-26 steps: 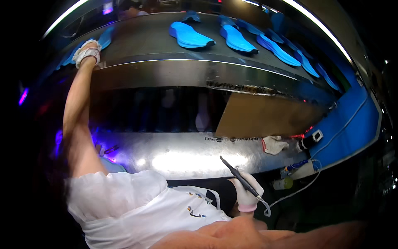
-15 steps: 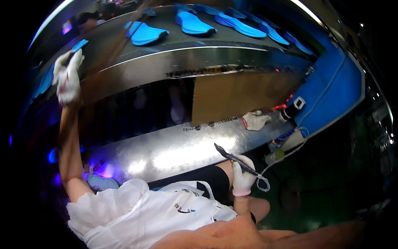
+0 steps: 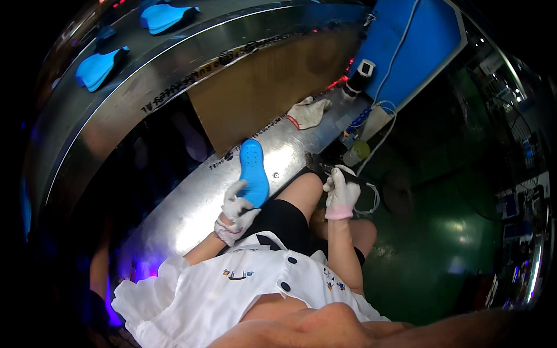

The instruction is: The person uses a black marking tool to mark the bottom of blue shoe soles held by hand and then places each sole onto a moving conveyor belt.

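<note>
A bright blue shoe sole (image 3: pixel 252 165) with small holes toward its far end is in my left hand (image 3: pixel 234 213). That hand wears a white glove, and its fingers grip the near end of the sole. The sole is over the shiny metal ledge (image 3: pixel 200 191); I cannot tell whether it touches. My right hand (image 3: pixel 341 194), also in a white glove with a pink cuff, is closed around a dark pen-shaped tool (image 3: pixel 326 167). The tool is mostly hidden by the hand and dim against the background. A thin cord (image 3: pixel 376 203) loops beside the hand.
More blue soles (image 3: pixel 96 68) lie on the dark conveyor belt (image 3: pixel 125 35) at the upper left. Brown cardboard (image 3: pixel 272 84) stands behind the ledge. A spare white glove (image 3: pixel 309 113), a black-and-white device (image 3: pixel 361 75) and a small yellowish-lidded container (image 3: pixel 355 152) are on the right, near a blue panel (image 3: pixel 406 40).
My left hand has come down from the belt to the ledge with a blue sole. The right hand still holds the tool, now turned differently. The view has swung to the right.
</note>
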{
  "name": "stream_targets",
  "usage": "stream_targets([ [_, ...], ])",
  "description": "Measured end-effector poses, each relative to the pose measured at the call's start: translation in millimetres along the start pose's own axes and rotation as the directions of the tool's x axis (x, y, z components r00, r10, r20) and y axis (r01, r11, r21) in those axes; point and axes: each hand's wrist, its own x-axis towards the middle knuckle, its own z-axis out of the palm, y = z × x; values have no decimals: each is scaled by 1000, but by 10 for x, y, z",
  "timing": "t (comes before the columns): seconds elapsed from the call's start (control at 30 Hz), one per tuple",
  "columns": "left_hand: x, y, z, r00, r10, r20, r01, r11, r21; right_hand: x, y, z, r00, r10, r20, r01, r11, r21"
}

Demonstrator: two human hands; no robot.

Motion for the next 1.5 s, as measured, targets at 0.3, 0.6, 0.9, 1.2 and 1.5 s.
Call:
stream_targets([
  [0.3,466,-507,-47,662,-255,704,426,-645,-634,-47,22,90,973,230,36,-233,958,170],
  [0.6,475,-71,518,553,-347,757,588,-481,-650,275,304,349,940,-29,340,281,628,-725],
  [0.9,841,282,232,685,-505,526,399,-345,-850,-444,-287,674,781,62,621,397,718,-572],
  [1.2,728,309,327,785,-247,568,304,-645,-701,-509,-392,692,783,-127,609,432,815,-386],
  [1.5,913,350,183,779,-200,595,378,-607,-699,-632,-447,630,645,-269,715,634,711,-304],
])
